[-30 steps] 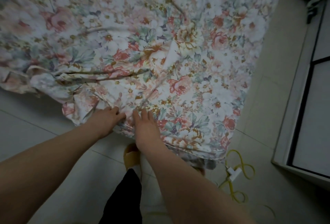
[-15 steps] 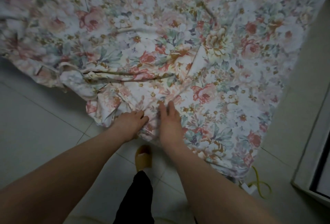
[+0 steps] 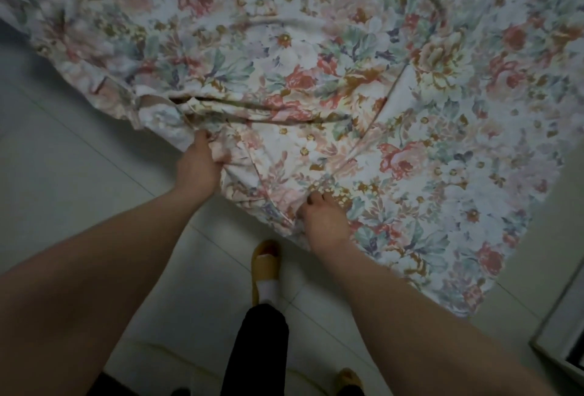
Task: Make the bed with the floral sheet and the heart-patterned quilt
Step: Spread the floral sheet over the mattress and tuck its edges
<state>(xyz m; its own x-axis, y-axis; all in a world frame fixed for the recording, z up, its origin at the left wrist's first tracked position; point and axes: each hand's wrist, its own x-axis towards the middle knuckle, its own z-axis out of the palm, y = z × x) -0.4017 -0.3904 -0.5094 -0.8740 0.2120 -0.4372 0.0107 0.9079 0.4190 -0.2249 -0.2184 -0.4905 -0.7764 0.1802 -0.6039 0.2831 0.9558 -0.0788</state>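
Observation:
The floral sheet (image 3: 363, 86) covers the bed and fills the upper part of the head view, its near edge hanging down toward the floor with a long crease and folds near the corner. My left hand (image 3: 199, 165) grips a bunched fold of the sheet at its lower left edge. My right hand (image 3: 322, 215) pinches the sheet's hanging edge with curled fingers, a little to the right and nearer to me. The heart-patterned quilt is out of sight.
Pale tiled floor (image 3: 79, 193) lies left of and below the bed. My foot in a yellow slipper (image 3: 265, 266) and a dark trouser leg stand close to the bed's edge. A white frame (image 3: 565, 326) edges the lower right.
My hands have spread apart: the left moved up and left along the edge and took a fold, the right closed on the edge. The view shifted left, and the yellow cable is gone from sight.

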